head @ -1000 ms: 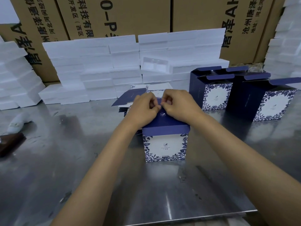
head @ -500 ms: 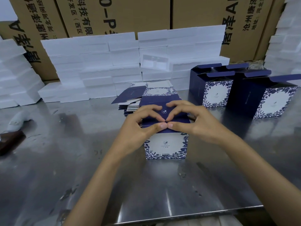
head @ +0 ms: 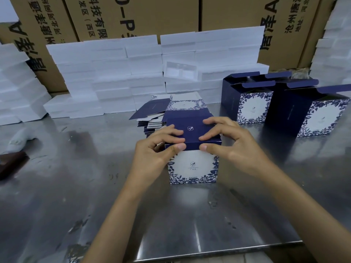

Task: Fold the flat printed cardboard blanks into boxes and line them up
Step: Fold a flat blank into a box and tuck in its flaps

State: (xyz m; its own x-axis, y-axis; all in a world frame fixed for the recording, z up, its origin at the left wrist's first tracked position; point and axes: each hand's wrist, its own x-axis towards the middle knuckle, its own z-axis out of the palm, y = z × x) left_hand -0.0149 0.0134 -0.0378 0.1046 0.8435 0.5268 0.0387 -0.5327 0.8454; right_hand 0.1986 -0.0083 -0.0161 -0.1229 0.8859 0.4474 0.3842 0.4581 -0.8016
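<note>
Both hands' fingers pinch the box [head: 192, 164] lid on a steel table [head: 76, 186]; foam blocks [head: 114, 73] behind.

- The left hand [head: 152, 154] covers the left side of the box [head: 192, 166], so that side cannot be seen.
- The stack of flat blanks [head: 152, 123] just behind the hands is partly hidden by the box.
- The small print on the front of the box, under the thumbs, is too tiny to read.
- A dark brown thing [head: 11, 164] far left of the left hand is cut off by the edge.
- Both arms run out of the bottom of the view.
</note>
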